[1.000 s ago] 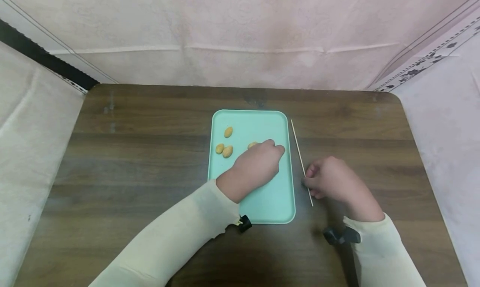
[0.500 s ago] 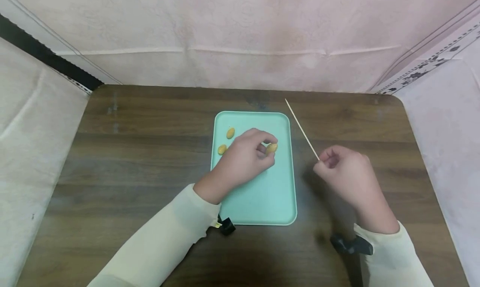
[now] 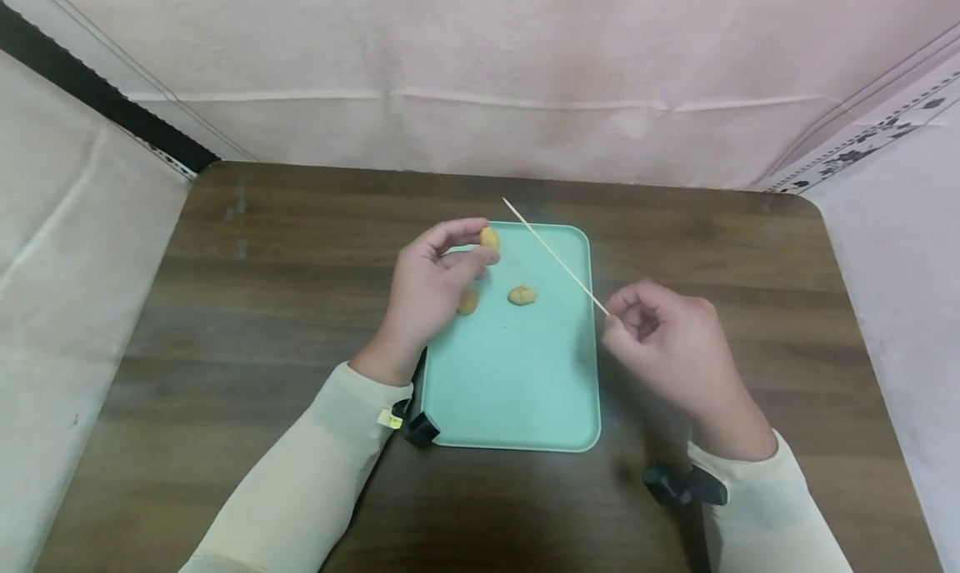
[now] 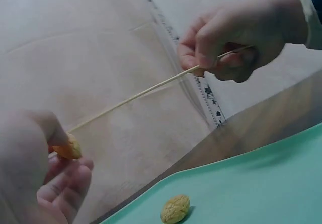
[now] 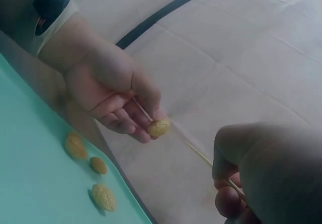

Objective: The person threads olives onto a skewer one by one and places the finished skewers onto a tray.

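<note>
My left hand [image 3: 427,286] pinches a yellow-brown oval piece with a creased surface [image 3: 490,238] between thumb and fingers, over the tray's far left part. Level with the table's right side of the tray, my right hand [image 3: 667,344] pinches a thin wooden skewer [image 3: 557,258] near its lower end. The skewer slants up and left toward the held piece; in the right wrist view its tip shows a gap from that piece. Three similar pieces, one of them the creased piece [image 5: 103,197], lie on the mint-green tray [image 3: 517,390]; my left hand partly hides them in the head view.
A brown wooden table [image 3: 300,306] carries the tray near its middle. Pale cloth [image 3: 480,73] hangs behind the table and along both sides. Dark camera mounts [image 3: 422,430] sit at the cuffs of both cream sleeves.
My left hand has lifted the piece off the tray and moved it left and away from me. My right hand has raised the skewer from the table and swung its tip left over the tray.
</note>
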A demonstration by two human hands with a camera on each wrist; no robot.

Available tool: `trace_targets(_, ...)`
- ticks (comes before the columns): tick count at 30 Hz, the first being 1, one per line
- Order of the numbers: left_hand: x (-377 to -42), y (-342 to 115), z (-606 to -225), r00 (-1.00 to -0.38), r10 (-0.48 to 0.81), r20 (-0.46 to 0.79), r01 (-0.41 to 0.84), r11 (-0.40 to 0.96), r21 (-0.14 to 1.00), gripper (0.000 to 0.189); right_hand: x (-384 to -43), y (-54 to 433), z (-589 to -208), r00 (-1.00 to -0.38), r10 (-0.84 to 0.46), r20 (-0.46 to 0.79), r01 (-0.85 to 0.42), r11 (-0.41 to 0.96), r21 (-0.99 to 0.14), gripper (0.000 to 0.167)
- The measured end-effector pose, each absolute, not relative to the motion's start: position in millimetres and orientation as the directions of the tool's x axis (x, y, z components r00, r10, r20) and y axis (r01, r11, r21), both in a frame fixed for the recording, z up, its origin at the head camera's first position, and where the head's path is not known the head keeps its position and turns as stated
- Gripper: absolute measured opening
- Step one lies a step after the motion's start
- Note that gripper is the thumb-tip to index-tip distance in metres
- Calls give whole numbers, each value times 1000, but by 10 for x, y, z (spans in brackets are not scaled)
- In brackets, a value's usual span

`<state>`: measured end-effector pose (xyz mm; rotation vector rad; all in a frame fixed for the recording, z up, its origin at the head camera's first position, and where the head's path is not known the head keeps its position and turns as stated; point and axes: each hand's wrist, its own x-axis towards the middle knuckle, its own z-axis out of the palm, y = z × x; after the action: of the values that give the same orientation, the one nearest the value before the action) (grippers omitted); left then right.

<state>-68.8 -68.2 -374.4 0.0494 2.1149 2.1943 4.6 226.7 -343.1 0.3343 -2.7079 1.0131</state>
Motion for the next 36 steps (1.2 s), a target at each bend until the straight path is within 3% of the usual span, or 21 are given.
trace_targets(8, -749, -738, -3859, -1000, 8, 8, 5, -266, 964, 33, 95, 2277, -3456, -934, -225, 277, -353, 702, -618, 14)
trace_targets(14, -770, -783, -3928, -998, -19, 56, 59, -311, 949, 33, 113, 2231, -3445, -928, -257, 269, -371, 671, -641, 16)
trace_targets(20, -780, -802, -3991, -993, -50, 105, 115, -273, 955, 33, 120, 2190, -3461, -915, -285, 287, -404, 658, -635, 15)
trace_targets(30, -756, -829, -4036, -971, -128, 202, 212, -70, 975, 39, 125, 2168, -3457, -909, -301, 287, -416, 674, -611, 15)
trace_targets(36, -742, -848, -4059, -964, -141, 227, 236, -47, 971, 38, 129, 2151, -3443, -907, -301, 295, -421, 681, -599, 14)
